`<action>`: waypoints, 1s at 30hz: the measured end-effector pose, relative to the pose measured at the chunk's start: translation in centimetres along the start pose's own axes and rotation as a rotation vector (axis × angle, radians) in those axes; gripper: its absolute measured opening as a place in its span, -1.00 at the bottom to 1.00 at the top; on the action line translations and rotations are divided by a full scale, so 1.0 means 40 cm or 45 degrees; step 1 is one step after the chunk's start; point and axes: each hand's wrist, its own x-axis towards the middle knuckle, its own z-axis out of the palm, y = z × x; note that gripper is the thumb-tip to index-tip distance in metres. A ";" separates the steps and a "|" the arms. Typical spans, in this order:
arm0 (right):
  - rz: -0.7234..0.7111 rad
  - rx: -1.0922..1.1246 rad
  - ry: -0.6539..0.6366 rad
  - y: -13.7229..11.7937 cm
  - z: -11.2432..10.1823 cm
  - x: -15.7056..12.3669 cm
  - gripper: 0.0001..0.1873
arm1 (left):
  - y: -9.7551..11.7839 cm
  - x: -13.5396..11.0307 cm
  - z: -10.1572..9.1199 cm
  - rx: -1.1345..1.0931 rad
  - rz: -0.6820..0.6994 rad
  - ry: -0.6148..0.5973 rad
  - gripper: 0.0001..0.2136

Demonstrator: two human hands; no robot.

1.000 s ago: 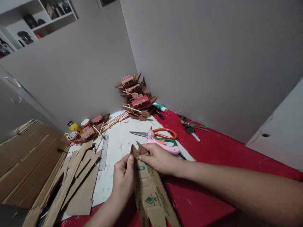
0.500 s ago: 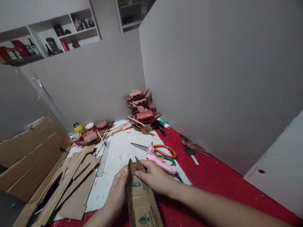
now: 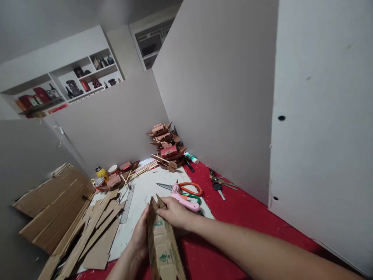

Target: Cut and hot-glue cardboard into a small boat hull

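Held cardboard point(image 3: 165, 247) sits lower in view than before — more shelf unit point(image 3: 72, 54) and white panel point(image 3: 320, 136) showing

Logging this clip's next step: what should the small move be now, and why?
Probably ease the two pointed tips of the printed cardboard together: a gap shows between them, and the left hand and right hand are each at one side of that end, seemingly well placed to press inward.

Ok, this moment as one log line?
left hand: at left side of folded cardboard; right hand: gripping its far end; pink tool, scissors: beyond right hand; model boats: stacked in corner
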 end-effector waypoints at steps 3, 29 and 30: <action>-0.043 -0.057 0.059 0.005 -0.004 0.001 -0.94 | -0.001 0.030 -0.023 -0.044 0.020 -0.011 -0.44; -0.432 -0.485 0.253 0.034 -0.004 -0.014 -0.80 | 0.000 0.043 -0.057 -0.083 0.154 -0.034 -0.56; -0.430 -0.480 0.248 0.034 -0.005 -0.014 -0.81 | -0.001 0.040 -0.054 -0.064 0.153 -0.033 -0.57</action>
